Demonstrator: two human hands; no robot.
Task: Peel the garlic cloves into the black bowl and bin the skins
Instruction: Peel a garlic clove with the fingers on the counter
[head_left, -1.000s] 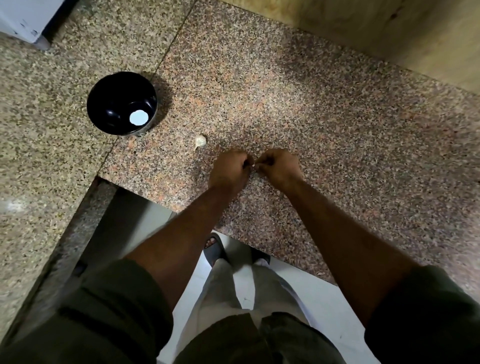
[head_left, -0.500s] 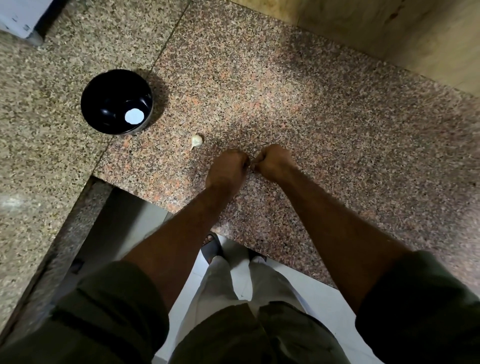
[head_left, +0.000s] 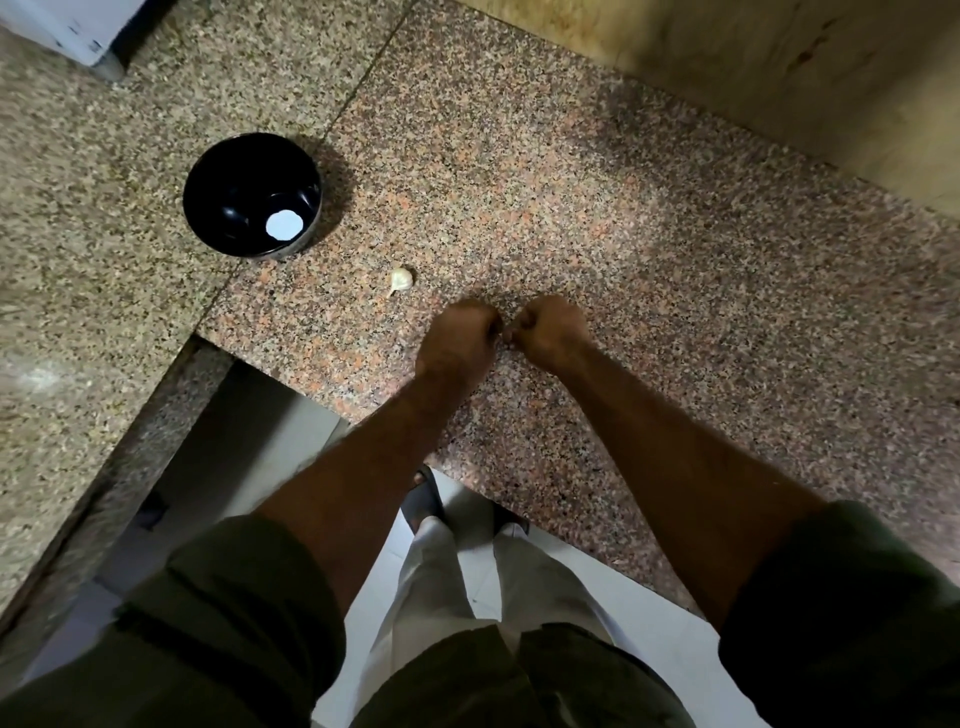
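Since both fists are curled knuckle-to-knuckle over the counter (head_left: 623, 249), left hand (head_left: 457, 338) and right hand (head_left: 553, 332) are judged pinching a hidden clove; spare garlic clove (head_left: 401, 279) lies near the black bowl (head_left: 208, 208).

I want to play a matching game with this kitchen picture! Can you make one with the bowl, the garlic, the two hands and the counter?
Things:
1. black bowl
2. garlic clove
3. left hand and right hand
4. counter

Descriptions:
A. speckled stone
B. lying loose between the bowl and the hands
C. fingers curled, knuckles close together
D. shiny inside, with a white round spot at the bottom

Pairs: 1-D, 2-B, 3-C, 4-A
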